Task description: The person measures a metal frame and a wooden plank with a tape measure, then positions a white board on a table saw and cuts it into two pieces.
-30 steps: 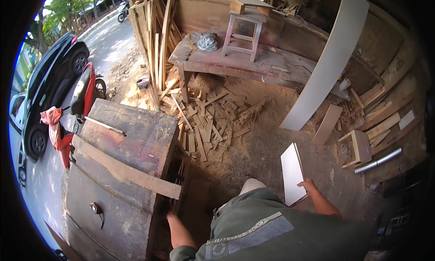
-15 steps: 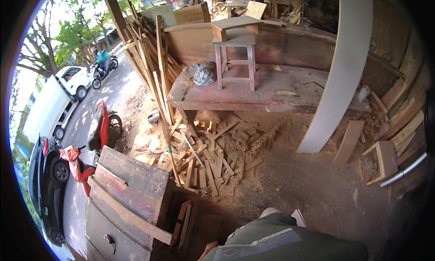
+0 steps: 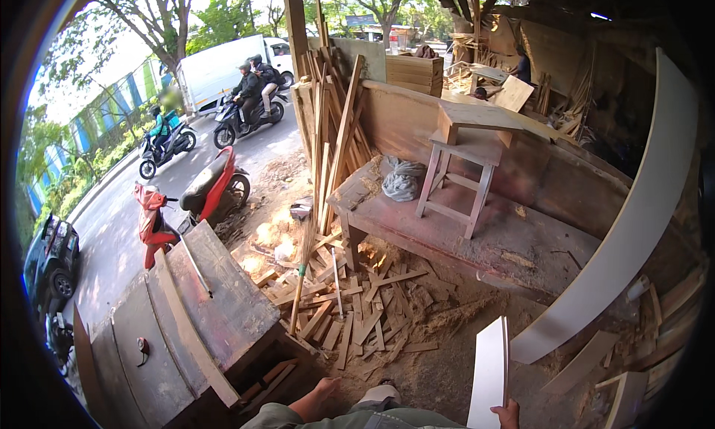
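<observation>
My right hand (image 3: 508,414) grips the lower right edge of a white board (image 3: 488,377), which stands tilted up beside my body. A thin line along the board's right side may be its edge or a second panel; I cannot tell. Out to the left, my left hand (image 3: 322,393) hangs with nothing visible in it, its fingers loosely extended. It is nearest to the old wooden workbench (image 3: 231,295), without touching it. On that bench lie a long wooden strip (image 3: 190,328), a thin metal rod (image 3: 197,261) and a small tape measure (image 3: 143,347).
Wood offcuts (image 3: 365,317) and sawdust litter the ground ahead, with a broom (image 3: 302,272) among them. Behind, a low table (image 3: 469,228) bears a wooden stool (image 3: 462,168) and a grey bag (image 3: 402,179). A long white panel (image 3: 633,220) leans at right. Motorbikes pass on the road.
My view has swung left and up. The white board, earlier a corner beside my body, now shows raised in my right hand. My left hand has come further into view.
</observation>
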`<state>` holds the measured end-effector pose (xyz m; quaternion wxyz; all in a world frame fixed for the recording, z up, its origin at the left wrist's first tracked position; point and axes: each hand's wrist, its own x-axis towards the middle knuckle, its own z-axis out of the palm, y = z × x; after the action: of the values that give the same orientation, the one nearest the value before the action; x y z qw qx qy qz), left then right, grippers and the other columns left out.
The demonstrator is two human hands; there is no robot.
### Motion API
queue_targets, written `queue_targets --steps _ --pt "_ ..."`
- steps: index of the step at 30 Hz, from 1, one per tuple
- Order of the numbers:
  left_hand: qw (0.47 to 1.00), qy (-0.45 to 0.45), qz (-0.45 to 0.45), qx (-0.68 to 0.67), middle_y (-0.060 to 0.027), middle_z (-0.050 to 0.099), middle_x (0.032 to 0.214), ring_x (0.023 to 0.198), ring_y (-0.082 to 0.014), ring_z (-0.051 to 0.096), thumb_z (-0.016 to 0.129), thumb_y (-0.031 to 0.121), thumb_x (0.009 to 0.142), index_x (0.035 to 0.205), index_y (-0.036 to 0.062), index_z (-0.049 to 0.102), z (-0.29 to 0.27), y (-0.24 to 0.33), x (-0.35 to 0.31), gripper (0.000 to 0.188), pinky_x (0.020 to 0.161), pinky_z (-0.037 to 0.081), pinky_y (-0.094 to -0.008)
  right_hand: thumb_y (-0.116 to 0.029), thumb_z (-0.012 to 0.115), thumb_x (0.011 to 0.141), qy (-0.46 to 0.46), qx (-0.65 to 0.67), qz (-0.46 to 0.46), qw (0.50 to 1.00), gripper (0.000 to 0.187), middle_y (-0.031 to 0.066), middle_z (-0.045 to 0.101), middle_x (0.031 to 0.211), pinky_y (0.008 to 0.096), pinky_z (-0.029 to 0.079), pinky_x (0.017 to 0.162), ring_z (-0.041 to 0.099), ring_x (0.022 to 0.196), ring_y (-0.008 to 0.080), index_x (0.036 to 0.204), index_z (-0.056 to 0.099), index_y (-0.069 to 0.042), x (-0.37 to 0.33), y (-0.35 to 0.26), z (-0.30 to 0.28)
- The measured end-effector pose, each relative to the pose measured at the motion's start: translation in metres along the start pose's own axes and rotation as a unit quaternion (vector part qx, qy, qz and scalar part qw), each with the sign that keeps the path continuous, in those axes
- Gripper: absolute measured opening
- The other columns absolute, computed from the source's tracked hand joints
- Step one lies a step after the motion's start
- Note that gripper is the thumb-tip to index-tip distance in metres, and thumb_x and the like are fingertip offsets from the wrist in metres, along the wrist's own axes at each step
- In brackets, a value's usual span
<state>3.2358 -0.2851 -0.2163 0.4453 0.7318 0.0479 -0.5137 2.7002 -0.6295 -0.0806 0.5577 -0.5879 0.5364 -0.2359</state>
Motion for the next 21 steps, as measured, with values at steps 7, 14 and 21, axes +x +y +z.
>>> queue_targets --steps 7,14,21 --pt "0.983 -0.031 -0.142 0.113 -0.0129 0.068 0.086 0.077 -0.0242 0.064 0.061 0.045 0.094 0.091 0.0003 0.072 0.016 0.005 0.039 0.046 0.067 0.050 -0.0400 -0.007 0.066 0.069 0.066 0.108 -0.058 0.990 0.034 0.0098 0.066 0.087 0.0323 0.050 0.075 0.063 0.077 0.0200 0.100 0.062 0.006 0.033 -0.152 0.045" --pt "0.998 0.004 -0.028 0.057 -0.0142 0.069 0.103 0.090 -0.0291 0.067 0.065 0.045 0.092 0.114 -0.0014 0.066 0.036 0.089 0.051 0.052 0.075 0.053 -0.0429 -0.007 0.068 0.070 0.070 0.140 -0.103 0.982 0.033 0.0092 0.067 0.090 0.0325 0.050 0.077 0.063 0.080 0.0196 0.100 0.063 0.006 0.152 -0.177 0.043" --pt "0.979 0.158 0.019 -0.125 -0.0132 0.068 0.095 0.078 -0.0267 0.068 0.062 0.036 0.095 0.108 0.0013 0.064 0.057 0.126 0.032 0.037 0.068 0.055 -0.0384 -0.008 0.071 0.072 0.060 0.162 -0.073 0.982 0.036 0.0113 0.068 0.098 0.0339 0.051 0.079 0.065 0.084 0.0212 0.105 0.064 0.006 0.332 -0.185 0.027"
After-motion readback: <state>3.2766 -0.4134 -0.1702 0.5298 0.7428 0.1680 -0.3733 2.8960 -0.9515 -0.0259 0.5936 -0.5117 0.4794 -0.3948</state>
